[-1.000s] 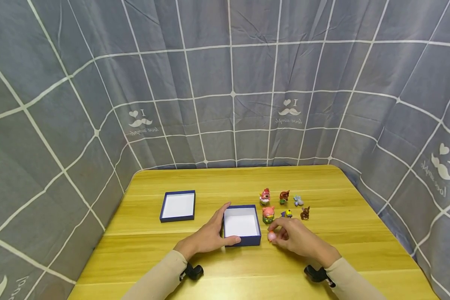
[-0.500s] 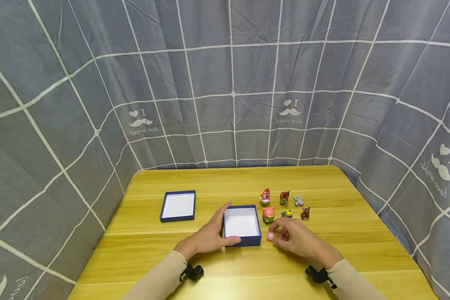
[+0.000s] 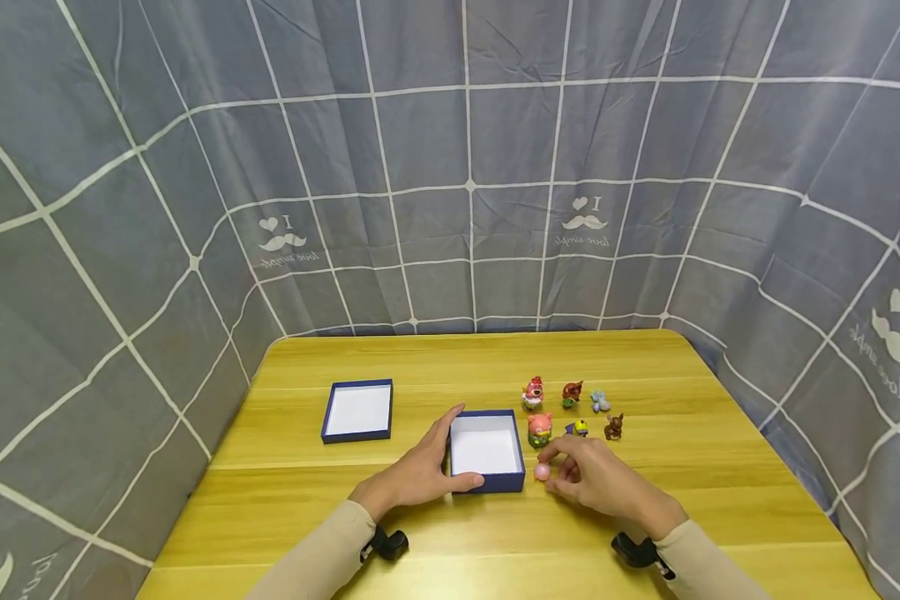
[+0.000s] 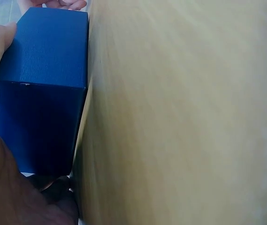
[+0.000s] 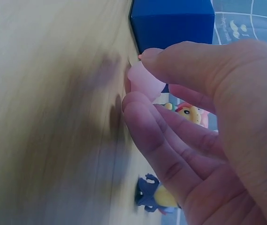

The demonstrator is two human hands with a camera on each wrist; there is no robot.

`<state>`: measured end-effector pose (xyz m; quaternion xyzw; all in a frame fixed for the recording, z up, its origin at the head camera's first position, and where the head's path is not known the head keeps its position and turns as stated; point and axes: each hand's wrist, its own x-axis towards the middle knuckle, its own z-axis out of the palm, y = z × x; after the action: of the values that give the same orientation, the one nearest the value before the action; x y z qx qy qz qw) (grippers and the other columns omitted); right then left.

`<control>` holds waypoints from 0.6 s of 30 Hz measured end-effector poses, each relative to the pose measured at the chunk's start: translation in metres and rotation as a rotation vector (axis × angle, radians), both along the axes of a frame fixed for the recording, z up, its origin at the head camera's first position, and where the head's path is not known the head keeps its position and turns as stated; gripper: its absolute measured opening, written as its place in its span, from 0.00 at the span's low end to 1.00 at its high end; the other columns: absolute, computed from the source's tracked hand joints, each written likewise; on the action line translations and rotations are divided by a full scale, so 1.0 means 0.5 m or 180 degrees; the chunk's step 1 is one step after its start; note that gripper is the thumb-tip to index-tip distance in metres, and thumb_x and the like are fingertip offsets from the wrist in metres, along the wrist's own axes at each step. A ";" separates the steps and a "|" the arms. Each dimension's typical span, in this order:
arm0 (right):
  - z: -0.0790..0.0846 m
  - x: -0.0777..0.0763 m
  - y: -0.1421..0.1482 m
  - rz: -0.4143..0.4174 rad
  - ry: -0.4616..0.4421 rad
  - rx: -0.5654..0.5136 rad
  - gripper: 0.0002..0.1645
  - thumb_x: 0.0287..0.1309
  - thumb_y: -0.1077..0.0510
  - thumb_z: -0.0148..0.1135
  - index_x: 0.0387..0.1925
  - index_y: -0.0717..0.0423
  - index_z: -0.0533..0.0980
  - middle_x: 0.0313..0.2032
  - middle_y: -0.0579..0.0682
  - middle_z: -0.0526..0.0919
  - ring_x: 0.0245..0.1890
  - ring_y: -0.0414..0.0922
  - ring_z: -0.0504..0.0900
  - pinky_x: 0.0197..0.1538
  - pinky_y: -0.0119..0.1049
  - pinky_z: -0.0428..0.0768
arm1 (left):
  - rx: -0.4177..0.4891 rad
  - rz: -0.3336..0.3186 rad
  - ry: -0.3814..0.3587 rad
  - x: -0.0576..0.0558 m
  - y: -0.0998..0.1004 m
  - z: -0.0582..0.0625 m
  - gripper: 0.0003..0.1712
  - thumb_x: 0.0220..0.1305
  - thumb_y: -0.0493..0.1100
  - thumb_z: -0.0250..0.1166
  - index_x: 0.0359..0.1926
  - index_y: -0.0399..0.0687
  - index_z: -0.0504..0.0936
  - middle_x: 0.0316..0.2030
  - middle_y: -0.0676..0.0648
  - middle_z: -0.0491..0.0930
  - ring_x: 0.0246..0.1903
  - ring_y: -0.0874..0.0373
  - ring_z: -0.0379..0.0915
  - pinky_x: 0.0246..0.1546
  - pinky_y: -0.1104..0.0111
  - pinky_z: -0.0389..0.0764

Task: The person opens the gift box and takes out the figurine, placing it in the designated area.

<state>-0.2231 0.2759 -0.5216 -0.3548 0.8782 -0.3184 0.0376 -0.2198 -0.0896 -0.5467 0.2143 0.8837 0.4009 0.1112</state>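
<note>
A blue box [image 3: 498, 482] with a white inside stands open-topped on the table in front of me. My left hand [image 3: 416, 468] holds it at the left, thumb along the front wall and fingers along the left side. Just right of the box, my right hand [image 3: 596, 479] pinches a small round pink toy [image 3: 542, 472] between thumb and fingertips, low over the table. The right wrist view shows the pink toy [image 5: 145, 80] partly covered by the thumb and fingers. Close behind that hand stands a pink-headed figurine [image 3: 540, 429] with a green base.
The shallow blue lid [image 3: 358, 410] lies white side up at the left. Several figurines stand behind the right hand, among them a red and pink one [image 3: 533, 393], a reddish-brown one [image 3: 572, 394], a pale blue one [image 3: 600, 401] and a brown one [image 3: 613, 427]. Grey curtains [image 3: 420, 167] surround the table.
The pink toy has turned slightly at the right fingertips, its orange bits now less visible. The left hand and the box have stayed in place; the head view has shifted a little.
</note>
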 end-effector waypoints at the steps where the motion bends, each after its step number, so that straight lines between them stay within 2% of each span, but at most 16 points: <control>1: 0.001 0.001 0.001 -0.0003 0.0009 0.0001 0.16 0.72 0.61 0.83 0.58 0.52 0.88 0.51 0.47 0.95 0.39 0.27 0.86 0.41 0.29 0.89 | -0.0003 -0.0011 0.0005 0.000 0.001 0.000 0.73 0.73 0.78 0.74 0.98 0.66 0.37 0.95 0.36 0.48 0.90 0.32 0.59 0.86 0.32 0.70; 5: 0.007 0.005 0.004 0.0009 0.0077 -0.0051 0.18 0.71 0.63 0.83 0.58 0.55 0.88 0.51 0.50 0.95 0.39 0.28 0.88 0.41 0.29 0.89 | -0.0032 -0.0031 0.0080 -0.001 0.002 -0.001 0.74 0.73 0.79 0.74 0.98 0.64 0.37 0.94 0.34 0.50 0.89 0.30 0.62 0.84 0.31 0.72; 10: 0.016 0.009 0.005 0.0042 0.0201 -0.0132 0.17 0.71 0.64 0.83 0.58 0.58 0.88 0.51 0.54 0.95 0.38 0.30 0.89 0.39 0.30 0.90 | -0.0010 0.0004 -0.0041 -0.002 0.002 -0.002 0.74 0.72 0.78 0.75 0.98 0.66 0.37 0.96 0.38 0.48 0.91 0.34 0.58 0.87 0.34 0.69; 18: 0.021 0.012 0.007 -0.0132 0.0450 -0.0200 0.19 0.67 0.69 0.83 0.57 0.60 0.89 0.52 0.58 0.95 0.36 0.28 0.87 0.38 0.30 0.90 | -0.0065 -0.0015 -0.0054 -0.006 -0.004 -0.001 0.74 0.73 0.77 0.75 0.98 0.64 0.35 0.96 0.37 0.46 0.91 0.33 0.59 0.86 0.34 0.70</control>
<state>-0.2170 0.2795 -0.5111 -0.3591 0.8755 -0.3206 -0.0423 -0.2229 -0.0914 -0.5473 0.2119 0.8863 0.3934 0.1219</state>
